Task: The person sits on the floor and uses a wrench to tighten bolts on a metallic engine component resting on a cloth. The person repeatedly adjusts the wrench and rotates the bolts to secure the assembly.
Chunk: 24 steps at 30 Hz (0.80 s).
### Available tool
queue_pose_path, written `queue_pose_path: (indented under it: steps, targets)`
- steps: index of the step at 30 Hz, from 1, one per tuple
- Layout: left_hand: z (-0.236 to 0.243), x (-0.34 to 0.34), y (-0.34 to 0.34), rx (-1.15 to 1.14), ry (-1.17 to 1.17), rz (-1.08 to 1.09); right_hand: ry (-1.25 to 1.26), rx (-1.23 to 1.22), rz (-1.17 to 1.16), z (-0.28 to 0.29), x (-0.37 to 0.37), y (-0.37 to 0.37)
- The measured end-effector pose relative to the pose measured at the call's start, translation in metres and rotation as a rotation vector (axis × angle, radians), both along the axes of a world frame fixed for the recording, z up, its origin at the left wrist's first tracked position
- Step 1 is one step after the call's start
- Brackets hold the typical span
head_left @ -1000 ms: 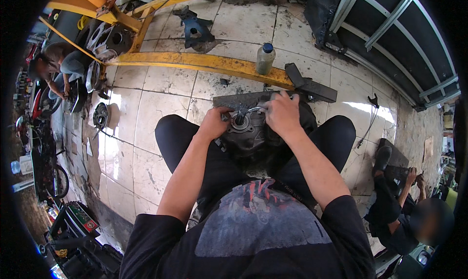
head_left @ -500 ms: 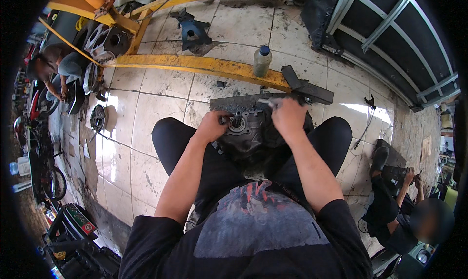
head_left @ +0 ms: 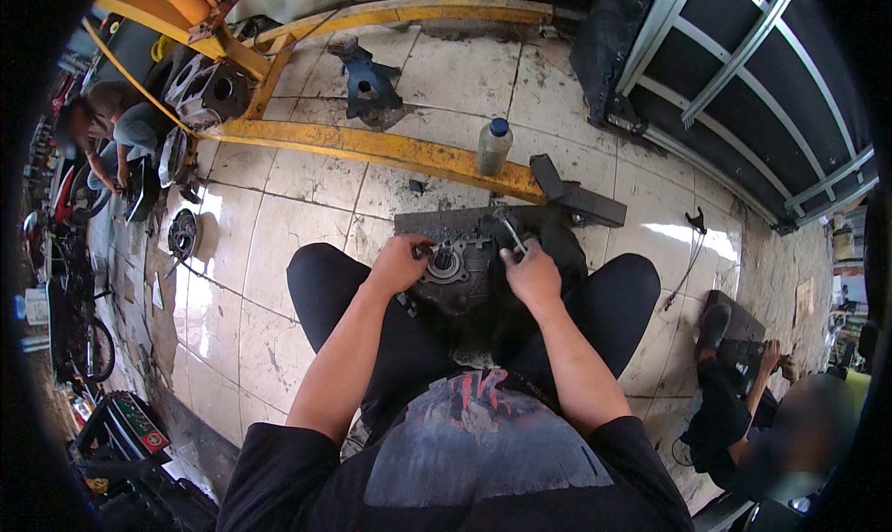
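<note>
Between the person's bent knees (head_left: 327, 286), a dark metal housing (head_left: 455, 298) is set on the floor, its round opening (head_left: 446, 270) turned upward. At the left edge of that opening, the left hand (head_left: 400, 264) is rested with its fingers bent, much as was seen a second ago; whether anything is pinched there cannot be told.

On the right side of the housing, a slim silver tool (head_left: 515, 236) is grasped between the thumb and fingers of the right hand (head_left: 532, 274). A second ago the tool was laid crosswise beside the opening; now it has been drawn away to the right and turned, its tip pointed far and slightly left. The right hand has been brought nearer to the body.

Just beyond the housing, a dark flat bar (head_left: 427, 223) is seen lying crosswise. Farther off, a bottle (head_left: 494, 151) with a blue cap is stood by a yellow beam (head_left: 353, 142). Beyond the beam, a dark bracket (head_left: 369, 86) is left on the tiles.
</note>
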<state>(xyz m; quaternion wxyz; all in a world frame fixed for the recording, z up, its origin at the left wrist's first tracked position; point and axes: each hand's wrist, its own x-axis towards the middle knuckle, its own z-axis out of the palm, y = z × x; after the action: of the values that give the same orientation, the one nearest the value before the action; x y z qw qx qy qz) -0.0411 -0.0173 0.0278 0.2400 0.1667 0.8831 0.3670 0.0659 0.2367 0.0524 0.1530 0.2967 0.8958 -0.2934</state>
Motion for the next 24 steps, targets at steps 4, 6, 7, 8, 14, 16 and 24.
queue_pose_path:
  steps: [4,6,7,8,14,16,24]
  targets:
    - [0.003,-0.003,0.002,-0.030,-0.034,0.073,-0.151,0.017,0.071,-0.038,-0.003,-0.004]
    - [0.004,-0.003,-0.003,-0.002,-0.024,0.101,-0.097,0.015,0.085,-0.047,0.005,-0.006]
    - [0.004,-0.003,-0.004,0.030,-0.006,0.143,-0.044,-0.024,0.045,-0.052,0.004,-0.002]
    - [0.004,-0.001,-0.003,0.060,0.009,0.184,0.006,-0.065,0.004,-0.052,0.006,0.001]
    - [0.050,0.045,0.032,0.295,-0.084,0.268,0.241,-0.921,-0.458,-0.006,0.014,0.018]
    - [0.050,0.063,0.050,0.460,-0.292,0.237,0.276,-1.074,-0.410,0.020,0.027,0.027]
    - [-0.027,0.076,0.129,0.783,-1.313,0.784,0.009,-1.273,-0.042,0.027,0.072,0.060]
